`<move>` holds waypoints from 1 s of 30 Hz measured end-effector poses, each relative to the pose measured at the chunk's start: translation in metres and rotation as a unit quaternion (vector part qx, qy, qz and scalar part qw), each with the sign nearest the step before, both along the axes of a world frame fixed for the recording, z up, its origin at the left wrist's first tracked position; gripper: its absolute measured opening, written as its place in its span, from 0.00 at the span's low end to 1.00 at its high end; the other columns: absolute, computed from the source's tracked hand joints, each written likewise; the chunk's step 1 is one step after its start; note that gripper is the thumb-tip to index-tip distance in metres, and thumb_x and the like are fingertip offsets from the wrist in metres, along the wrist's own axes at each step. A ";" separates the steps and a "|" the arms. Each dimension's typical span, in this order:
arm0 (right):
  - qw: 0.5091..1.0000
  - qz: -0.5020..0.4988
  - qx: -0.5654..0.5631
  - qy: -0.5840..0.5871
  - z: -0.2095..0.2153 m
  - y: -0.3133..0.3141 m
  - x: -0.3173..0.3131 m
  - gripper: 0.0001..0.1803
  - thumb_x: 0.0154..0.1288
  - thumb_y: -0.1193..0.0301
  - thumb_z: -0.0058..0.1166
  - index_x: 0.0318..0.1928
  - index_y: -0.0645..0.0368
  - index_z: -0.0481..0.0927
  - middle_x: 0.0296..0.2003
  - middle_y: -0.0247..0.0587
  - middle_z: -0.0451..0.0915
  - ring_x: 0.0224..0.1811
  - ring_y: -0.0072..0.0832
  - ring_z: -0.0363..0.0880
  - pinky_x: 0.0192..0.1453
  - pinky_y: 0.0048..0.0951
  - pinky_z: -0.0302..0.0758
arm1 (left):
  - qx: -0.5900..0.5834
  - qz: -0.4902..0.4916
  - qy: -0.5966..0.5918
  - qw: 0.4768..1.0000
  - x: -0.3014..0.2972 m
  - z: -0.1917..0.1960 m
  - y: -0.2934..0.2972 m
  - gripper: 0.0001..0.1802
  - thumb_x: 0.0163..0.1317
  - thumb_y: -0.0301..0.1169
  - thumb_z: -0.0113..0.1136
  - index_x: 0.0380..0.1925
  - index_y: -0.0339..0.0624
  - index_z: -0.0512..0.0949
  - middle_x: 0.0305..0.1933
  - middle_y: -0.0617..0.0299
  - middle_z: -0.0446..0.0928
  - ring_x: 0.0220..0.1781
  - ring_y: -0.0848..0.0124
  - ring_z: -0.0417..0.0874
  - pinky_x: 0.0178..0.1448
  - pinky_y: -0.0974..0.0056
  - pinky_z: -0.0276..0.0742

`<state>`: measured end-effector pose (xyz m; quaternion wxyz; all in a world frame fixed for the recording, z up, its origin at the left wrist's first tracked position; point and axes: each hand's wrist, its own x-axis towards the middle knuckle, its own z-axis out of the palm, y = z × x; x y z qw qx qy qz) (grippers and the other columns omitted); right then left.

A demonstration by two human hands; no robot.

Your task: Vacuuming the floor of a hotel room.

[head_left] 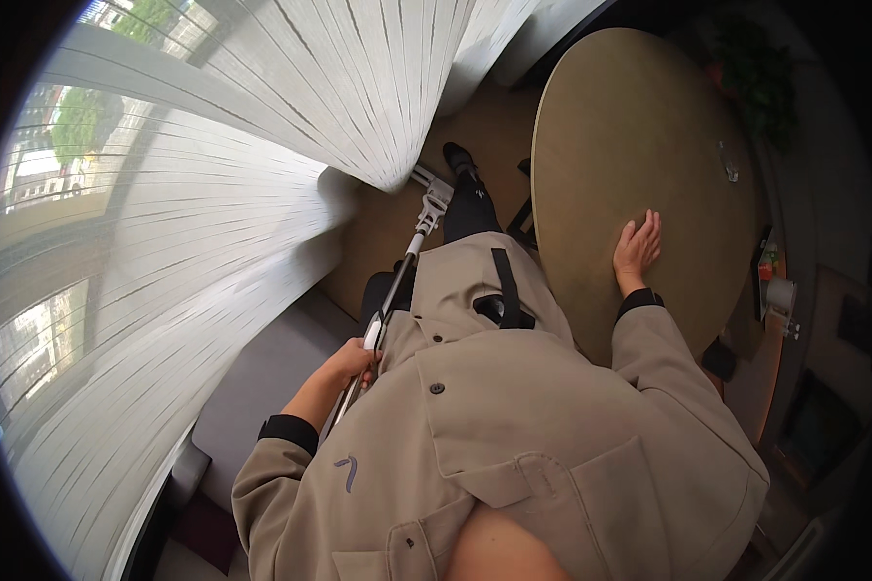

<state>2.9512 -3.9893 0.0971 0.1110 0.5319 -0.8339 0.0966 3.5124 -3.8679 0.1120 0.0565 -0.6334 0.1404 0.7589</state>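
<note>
My left hand (pixel 355 360) is wrapped round the pole of a long-handled mop (pixel 394 287), at a white section of it. The pole slants down in front of me to a white and grey jointed head on the floor; the far end of that head is partly hidden by the curtain. My right hand (pixel 637 244) lies on the oval tabletop (pixel 639 126) to my right, its fingers stretched out and nothing in them.
Sheer white curtains (pixel 223 184) hang along the window on the left, down close to the mop head. Beside my left arm is a grey sofa (pixel 276 373). A small clear object (pixel 729 162) rests at the table's far right, and a plant (pixel 754 82) stands beyond it.
</note>
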 end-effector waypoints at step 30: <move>0.749 -0.062 0.292 -0.592 -0.057 0.064 0.392 0.18 0.66 0.68 0.56 0.52 0.63 0.71 0.49 0.51 0.74 0.49 0.40 0.74 0.51 0.41 0.73 | -0.077 0.131 0.131 0.980 -0.009 0.017 0.013 0.04 0.58 0.21 0.52 0.33 0.41 0.72 0.24 0.66 0.72 0.23 0.77 0.72 0.26 0.70 0.69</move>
